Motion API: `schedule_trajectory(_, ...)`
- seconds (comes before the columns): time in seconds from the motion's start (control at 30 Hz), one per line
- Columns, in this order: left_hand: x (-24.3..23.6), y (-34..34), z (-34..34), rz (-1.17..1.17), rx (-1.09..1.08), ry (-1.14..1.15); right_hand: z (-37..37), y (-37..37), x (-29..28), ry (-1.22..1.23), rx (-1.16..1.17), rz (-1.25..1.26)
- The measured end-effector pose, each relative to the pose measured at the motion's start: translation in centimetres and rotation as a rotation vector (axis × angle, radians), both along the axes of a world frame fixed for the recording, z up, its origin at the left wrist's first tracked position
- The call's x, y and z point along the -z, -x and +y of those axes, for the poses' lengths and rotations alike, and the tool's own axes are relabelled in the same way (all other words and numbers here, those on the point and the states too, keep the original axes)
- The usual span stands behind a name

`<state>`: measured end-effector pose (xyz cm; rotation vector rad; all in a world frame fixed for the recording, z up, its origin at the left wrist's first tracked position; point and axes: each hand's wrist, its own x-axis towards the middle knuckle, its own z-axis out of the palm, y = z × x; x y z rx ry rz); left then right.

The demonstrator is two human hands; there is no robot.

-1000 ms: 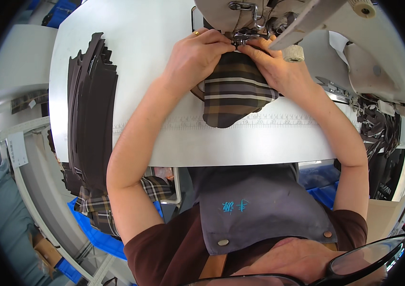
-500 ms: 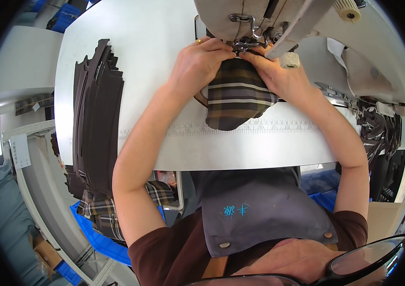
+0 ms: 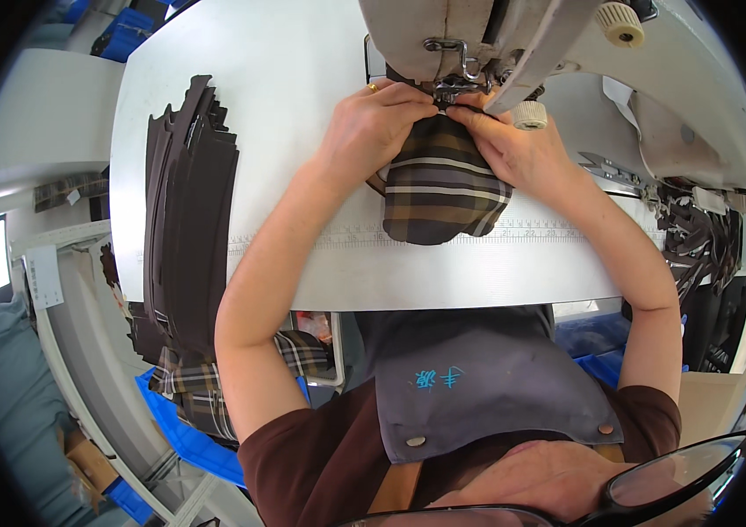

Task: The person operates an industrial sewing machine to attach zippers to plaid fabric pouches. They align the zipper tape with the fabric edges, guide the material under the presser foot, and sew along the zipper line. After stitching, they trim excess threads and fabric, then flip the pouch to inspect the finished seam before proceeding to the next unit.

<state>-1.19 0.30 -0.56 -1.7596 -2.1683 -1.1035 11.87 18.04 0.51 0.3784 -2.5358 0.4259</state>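
Under the presser foot of a sewing machine lies a brown, black and white plaid fabric piece with a dark edge. Its loose part bulges toward me over the table. Left of the foot, my left hand pinches the fabric's edge between thumb and fingers, and a ring shows on one finger. On the other side my right hand pinches the same edge close to the foot, its outer fingers partly behind the machine's lever and knob. The needle's tip cannot be made out.
A stack of long dark fabric strips lies on the white table at left. More plaid fabric rests over a blue bin below. Scissors and a heap of dark scraps are at right.
The whole view has shifted slightly, with the machine and hands a little lower in the picture. Both hands keep their pinch on the plaid fabric, which has barely changed shape.
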Motion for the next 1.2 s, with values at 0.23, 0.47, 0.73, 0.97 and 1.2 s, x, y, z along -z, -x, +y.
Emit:
schedule_trajectory(0.23,-4.5,5.5,2.0,-0.631,-0.401,0.115,1.0,-0.7,1.4,0.199,0.023,-0.048)
schedule_trajectory(0.47,0.8,9.5,8.7,-0.150,-0.511,0.235,-0.4,-2.4,0.0,0.034,-0.023,-0.057)
schedule_trajectory(0.73,2.2,11.8,9.5,-0.130,-0.535,0.176,-0.2,-2.5,0.1,-0.002,-0.049,-0.020)
schedule_trajectory(0.97,-0.8,18.2,-1.6,0.205,-0.766,0.001,-0.9,-2.2,-0.4,-0.070,0.065,-0.176)
schedule_trajectory(1.2,-7.1,-0.7,-12.0,-1.381,-0.378,-0.978,2.5,-0.5,-0.6,-0.255,0.169,-0.090)
